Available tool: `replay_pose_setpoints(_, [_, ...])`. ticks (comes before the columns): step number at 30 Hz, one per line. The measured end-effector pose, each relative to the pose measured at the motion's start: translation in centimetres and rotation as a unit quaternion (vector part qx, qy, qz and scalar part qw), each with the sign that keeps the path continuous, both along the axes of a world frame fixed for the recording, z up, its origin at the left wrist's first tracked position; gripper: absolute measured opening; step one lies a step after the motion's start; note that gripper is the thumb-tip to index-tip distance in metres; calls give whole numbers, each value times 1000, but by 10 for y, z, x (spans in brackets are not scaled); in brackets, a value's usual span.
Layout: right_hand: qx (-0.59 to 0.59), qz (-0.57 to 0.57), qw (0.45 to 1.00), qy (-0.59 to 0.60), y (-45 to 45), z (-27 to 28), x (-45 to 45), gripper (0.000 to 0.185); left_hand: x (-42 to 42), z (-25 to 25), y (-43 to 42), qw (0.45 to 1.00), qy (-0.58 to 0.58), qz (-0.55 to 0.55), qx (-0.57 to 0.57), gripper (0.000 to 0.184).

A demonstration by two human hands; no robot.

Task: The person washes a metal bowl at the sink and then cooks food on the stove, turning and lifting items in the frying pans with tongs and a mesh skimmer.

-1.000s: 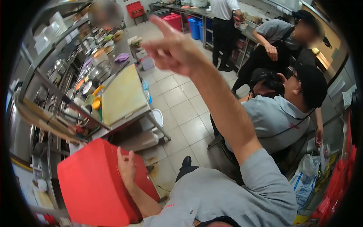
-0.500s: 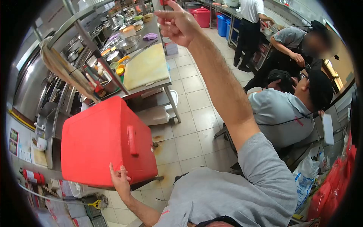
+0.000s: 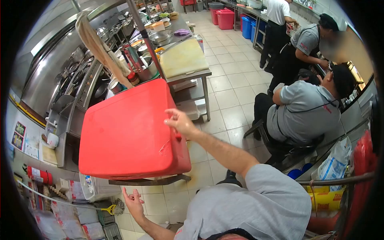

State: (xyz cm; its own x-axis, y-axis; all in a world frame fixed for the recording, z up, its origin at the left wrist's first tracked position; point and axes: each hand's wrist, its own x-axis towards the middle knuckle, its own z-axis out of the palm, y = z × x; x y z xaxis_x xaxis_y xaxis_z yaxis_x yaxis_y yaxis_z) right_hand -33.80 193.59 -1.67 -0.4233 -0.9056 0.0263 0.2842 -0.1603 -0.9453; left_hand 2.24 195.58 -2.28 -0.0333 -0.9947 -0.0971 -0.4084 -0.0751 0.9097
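Observation:
A big red cooler box [image 3: 124, 132] sits on a dark metal stand [image 3: 150, 181] before me. My right hand [image 3: 181, 123] hovers at its right side, by the handle, fingers loosely bent and apart, holding nothing. Whether it touches the box I cannot tell. Low at the front, my left hand [image 3: 134, 205] is just below the stand's edge, its fingers spread and nothing in them.
Beyond the box is a steel table with a yellowed cutting board [image 3: 184, 58] and a metal bowl [image 3: 161, 38]. A seated person [image 3: 300, 108] and two standing people are at right. A mop [image 3: 117, 208] and a fire extinguisher [image 3: 38, 175] are at lower left.
My right hand has come down from high overhead to the cooler's right side. My left hand now appears below the box's front edge rather than against it. The view has shifted.

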Motion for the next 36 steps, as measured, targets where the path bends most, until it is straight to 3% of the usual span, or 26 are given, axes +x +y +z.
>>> replay_pose_setpoints(2, [0,-22,998,64,-9,-11,46,43,38,-14,-13,1000,-30,-2,-1,63])
replay_pose_setpoints(6, [-13,6,998,59,-29,-20,101,47,95,-56,-29,996,-55,26,61,64])
replay_pose_setpoints(10, [-36,-24,988,146,-46,-42,120,49,152,-155,-17,975,-34,73,207,65])
replay_pose_setpoints(11, [-35,-26,986,162,-44,-41,120,49,167,-187,-5,965,20,99,242,57])
replay_pose_setpoints(12, [-33,-29,983,178,-41,-40,120,49,184,-221,10,951,73,125,274,51])
replay_pose_setpoints(14, [-36,-15,983,182,-36,-38,118,48,220,-285,50,852,213,225,421,35])
replay_pose_setpoints(16, [-39,-1,982,183,-33,-37,116,47,246,-320,100,789,194,233,534,31])
replay_pose_setpoints(17, [-39,2,980,197,-31,-37,115,47,255,-338,125,788,193,237,534,31])
replay_pose_setpoints(19, [-37,10,977,208,-31,-37,115,46,260,-360,168,841,76,211,492,29])
replay_pose_setpoints(20, [-40,10,976,213,-31,-37,116,46,263,-370,173,834,102,220,496,31])
replay_pose_setpoints(23, [-41,29,975,219,-32,-39,115,44,261,-370,188,846,89,278,446,31])
replay_pose_setpoints(24, [-40,40,974,219,-33,-38,115,43,261,-369,182,793,136,318,501,31])
replay_pose_setpoints(25, [-44,47,974,219,-34,-37,114,43,255,-365,171,791,142,324,499,31])
replay_pose_setpoints(27, [-46,32,971,234,-34,-36,114,42,221,-312,140,856,46,270,438,28])
replay_pose_setpoints(30, [-34,48,975,214,-33,-35,112,41,229,-326,114,890,102,286,340,25])
replay_pose_setpoints(33, [-32,38,979,196,-32,-34,111,42,221,-303,101,898,33,320,302,25])
replay_pose_setpoints(36, [-24,44,982,180,-26,-26,114,40,239,-285,97,882,52,315,347,28])
